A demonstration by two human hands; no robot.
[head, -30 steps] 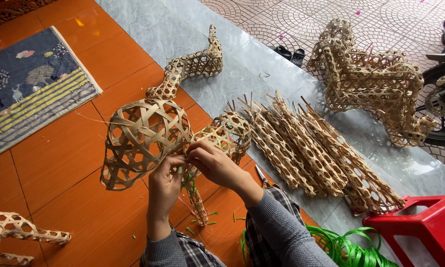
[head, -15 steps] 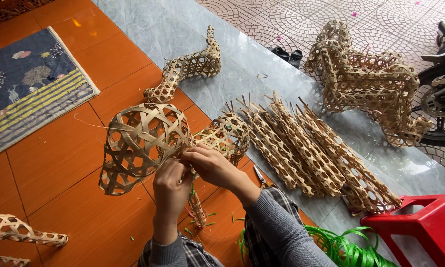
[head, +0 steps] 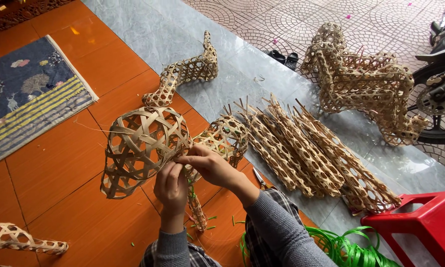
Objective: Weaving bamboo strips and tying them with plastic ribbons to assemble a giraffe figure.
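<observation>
Here, close to the camera, the left hand [head: 170, 187] and the right hand [head: 208, 165] meet at the bottom edge of a round woven bamboo ball [head: 144, 144]. The fingers [head: 189, 159] of both hands are curled tight, pinching the thin strips where the ball joins a smaller woven piece [head: 226, 138]. The ball sits on the orange floor [head: 59, 163], right in front of the person. A thin woven leg [head: 197, 211] hangs down under the hands. A bunch of green ribbon [head: 344, 247] lies to the right, next to a red stool [head: 423, 222]. Farther away, long woven tubes [head: 311, 151] lie side by side. A curvy woven neck [head: 185, 74] and a pile of woven shapes [head: 363, 81] are at the back.
</observation>
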